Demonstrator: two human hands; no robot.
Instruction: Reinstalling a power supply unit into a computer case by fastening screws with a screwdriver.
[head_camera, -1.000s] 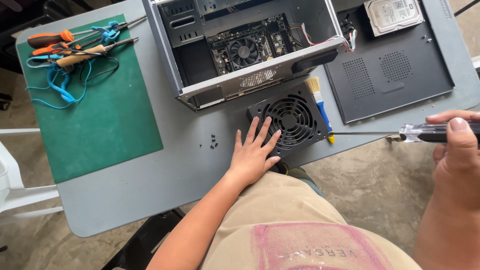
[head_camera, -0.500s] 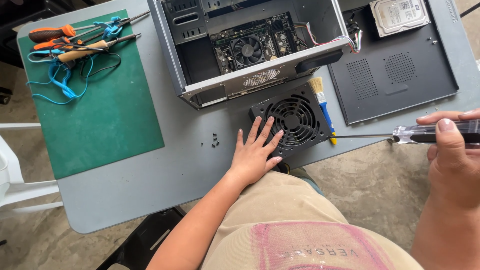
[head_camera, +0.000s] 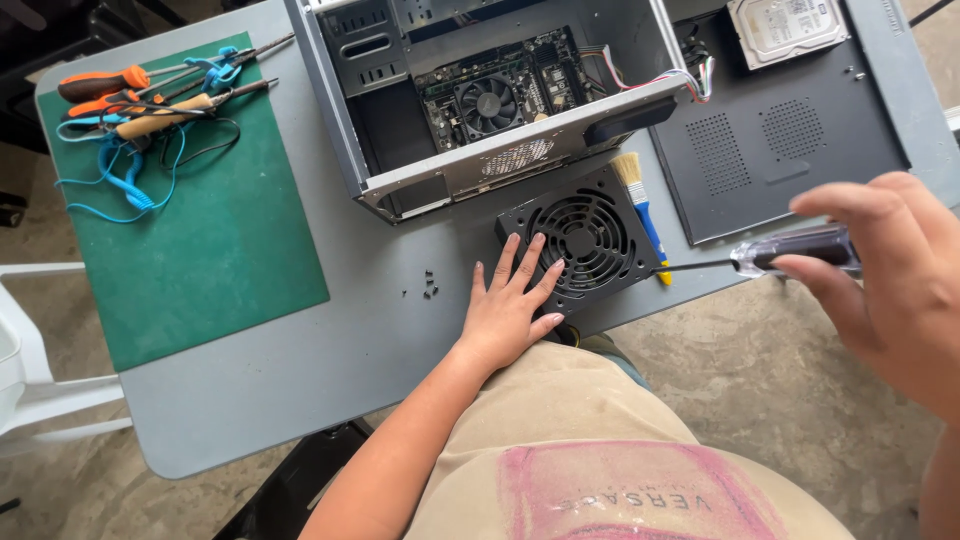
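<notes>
Left hand (head_camera: 510, 310) lies flat, fingers spread, on the black square power supply unit with round fan grille (head_camera: 582, 240), centre frame at table edge. Right hand (head_camera: 890, 280), right of frame, grips a clear-handled screwdriver (head_camera: 790, 250); since a second ago it has risen, tip now at the unit's right side.

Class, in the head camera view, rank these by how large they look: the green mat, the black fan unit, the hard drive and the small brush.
1. green mat
2. black fan unit
3. hard drive, partly cut off by the frame edge
4. small brush
</notes>
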